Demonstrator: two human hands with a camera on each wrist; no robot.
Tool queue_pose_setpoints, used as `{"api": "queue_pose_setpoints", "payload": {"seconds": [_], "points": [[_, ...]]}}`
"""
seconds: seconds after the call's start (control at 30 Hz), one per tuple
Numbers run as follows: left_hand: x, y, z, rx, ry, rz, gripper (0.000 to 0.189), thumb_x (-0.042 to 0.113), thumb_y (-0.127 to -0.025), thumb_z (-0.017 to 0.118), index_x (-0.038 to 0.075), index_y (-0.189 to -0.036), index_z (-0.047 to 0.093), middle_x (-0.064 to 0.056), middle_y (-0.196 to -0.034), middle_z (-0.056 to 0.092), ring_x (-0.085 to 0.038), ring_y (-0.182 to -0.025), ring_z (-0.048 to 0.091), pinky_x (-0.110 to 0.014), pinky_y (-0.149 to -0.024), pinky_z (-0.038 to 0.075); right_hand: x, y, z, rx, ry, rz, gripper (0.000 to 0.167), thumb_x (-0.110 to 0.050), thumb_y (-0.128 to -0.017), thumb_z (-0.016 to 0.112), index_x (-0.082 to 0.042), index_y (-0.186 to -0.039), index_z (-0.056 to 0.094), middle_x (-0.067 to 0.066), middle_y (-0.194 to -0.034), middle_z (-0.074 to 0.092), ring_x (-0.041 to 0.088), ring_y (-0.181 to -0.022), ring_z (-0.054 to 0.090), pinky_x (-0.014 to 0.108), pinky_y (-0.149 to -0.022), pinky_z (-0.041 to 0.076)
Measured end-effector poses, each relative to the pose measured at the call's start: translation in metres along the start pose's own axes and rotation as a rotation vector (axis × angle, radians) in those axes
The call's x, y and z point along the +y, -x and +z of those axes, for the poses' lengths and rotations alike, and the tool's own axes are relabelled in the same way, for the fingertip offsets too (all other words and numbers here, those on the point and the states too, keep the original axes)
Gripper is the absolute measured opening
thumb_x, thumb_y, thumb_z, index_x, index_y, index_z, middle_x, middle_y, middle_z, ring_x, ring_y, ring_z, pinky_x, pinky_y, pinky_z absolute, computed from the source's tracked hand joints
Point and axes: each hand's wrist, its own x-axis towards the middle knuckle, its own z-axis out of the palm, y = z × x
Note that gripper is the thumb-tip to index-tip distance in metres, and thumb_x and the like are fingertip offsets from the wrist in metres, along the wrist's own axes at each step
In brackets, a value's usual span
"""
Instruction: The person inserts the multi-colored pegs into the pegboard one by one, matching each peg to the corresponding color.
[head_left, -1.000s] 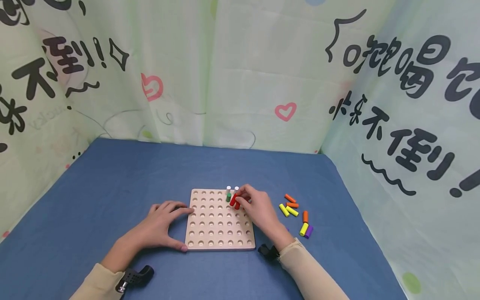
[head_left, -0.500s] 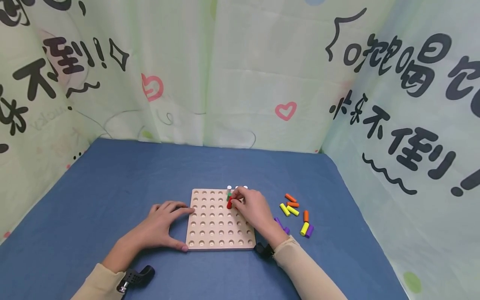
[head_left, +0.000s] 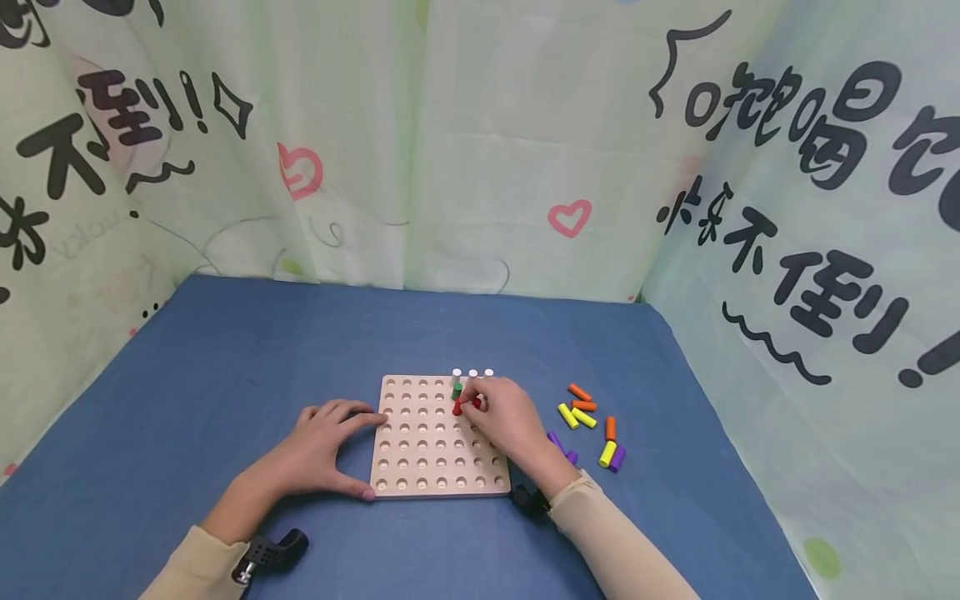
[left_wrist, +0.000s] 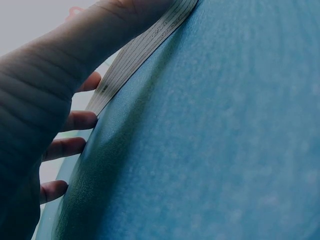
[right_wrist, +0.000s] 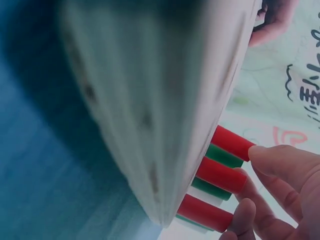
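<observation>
A light wooden pegboard [head_left: 431,454] with rows of round holes lies on the table. My left hand [head_left: 326,446] rests at its left side, fingers spread along the edge and thumb at the near corner. Over the board's right part, my right hand [head_left: 512,421] pinches the upper end of a red peg [right_wrist: 232,142], which stands in a hole. Two more red pegs stand in the same row, partly covered by the fingers in the head view. Behind them are green pegs [head_left: 457,390], and white pegs [head_left: 472,374] fill holes in the back row.
Right of the board lie several loose pegs: orange [head_left: 580,392], yellow [head_left: 585,418] and purple [head_left: 617,459]. Blue cloth [head_left: 300,342] covers the table. Printed curtains [head_left: 487,167] hang around its back and sides.
My right hand has moved left along the red row with the red peg, and the peg has gone down into its hole. The left hand keeps its place at the board's edge.
</observation>
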Motion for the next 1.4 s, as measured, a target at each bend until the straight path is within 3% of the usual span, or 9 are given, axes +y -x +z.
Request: {"api": "queue_pose_setpoints", "payload": {"seconds": [0.27, 0.67, 0.87, 1.07, 1.17, 1.27, 1.4], "points": [[0.0, 0.001, -0.001, -0.001, 0.004, 0.0, 0.109, 0.094, -0.059, 0.069, 0.035, -0.15, 0.054, 0.001, -0.148, 0.052, -0.025, -0.138, 0.044, -0.059, -0.101, 0.031, 0.005, 0.006, -0.004, 0.041, -0.051, 0.005, 0.008, -0.016, -0.093, 0.076, -0.022, -0.09, 0.071, -0.007, -0.08, 0.057, 0.012, -0.071, 0.05, 0.027, -0.061, 0.043], [0.001, 0.001, -0.002, 0.009, -0.001, 0.002, 0.108, 0.094, -0.06, 0.069, 0.034, -0.149, 0.055, 0.0, -0.146, 0.053, -0.026, -0.137, 0.045, -0.06, -0.101, 0.031, 0.028, 0.013, -0.019, 0.099, 0.041, 0.064, 0.006, -0.014, -0.093, 0.076, -0.018, -0.095, 0.072, -0.002, -0.094, 0.068, 0.014, -0.077, 0.054, 0.029, -0.068, 0.048], [0.001, 0.0, 0.0, -0.006, -0.002, -0.009, 0.109, 0.095, -0.059, 0.068, 0.035, -0.15, 0.054, 0.001, -0.147, 0.052, -0.025, -0.138, 0.044, -0.06, -0.102, 0.031, 0.05, 0.017, -0.033, 0.101, 0.082, 0.118, 0.004, -0.015, -0.094, 0.076, -0.016, -0.098, 0.074, 0.001, -0.096, 0.068, 0.015, -0.076, 0.054, 0.031, -0.067, 0.048], [0.002, 0.0, -0.001, -0.008, 0.003, -0.005, 0.109, 0.094, -0.06, 0.069, 0.034, -0.15, 0.054, 0.0, -0.147, 0.052, -0.026, -0.138, 0.044, -0.06, -0.101, 0.032, 0.078, 0.029, -0.05, 0.075, 0.112, 0.154, 0.009, -0.014, -0.098, 0.07, -0.013, -0.104, 0.076, 0.009, -0.11, 0.069, 0.017, -0.073, 0.055, 0.034, -0.063, 0.047], [0.002, 0.001, -0.001, -0.002, 0.006, 0.006, 0.108, 0.093, -0.061, 0.07, 0.034, -0.149, 0.054, -0.001, -0.147, 0.053, -0.027, -0.137, 0.045, -0.06, -0.101, 0.032, 0.093, 0.037, -0.058, 0.057, 0.126, 0.181, 0.011, -0.013, -0.099, 0.068, -0.012, -0.106, 0.075, 0.011, -0.115, 0.068, 0.022, -0.081, 0.063, 0.039, -0.068, 0.052], [0.001, 0.001, 0.0, 0.006, 0.008, 0.013, 0.106, 0.092, -0.062, 0.07, 0.033, -0.149, 0.055, -0.001, -0.146, 0.053, -0.027, -0.137, 0.045, -0.061, -0.1, 0.032, 0.106, 0.044, -0.067, 0.036, 0.15, 0.229, 0.012, -0.014, -0.098, 0.069, -0.011, -0.108, 0.075, 0.014, -0.118, 0.067, 0.026, -0.086, 0.066, 0.042, -0.069, 0.053], [-0.001, 0.002, -0.001, 0.026, 0.018, 0.022, 0.105, 0.09, -0.062, 0.072, 0.034, -0.148, 0.055, 0.0, -0.145, 0.054, -0.027, -0.137, 0.046, -0.062, -0.102, 0.031, 0.121, 0.051, -0.075, -0.003, 0.199, 0.317, 0.017, -0.017, -0.097, 0.069, -0.009, -0.112, 0.073, 0.018, -0.119, 0.065, 0.025, -0.079, 0.06, 0.039, -0.06, 0.05]]}}
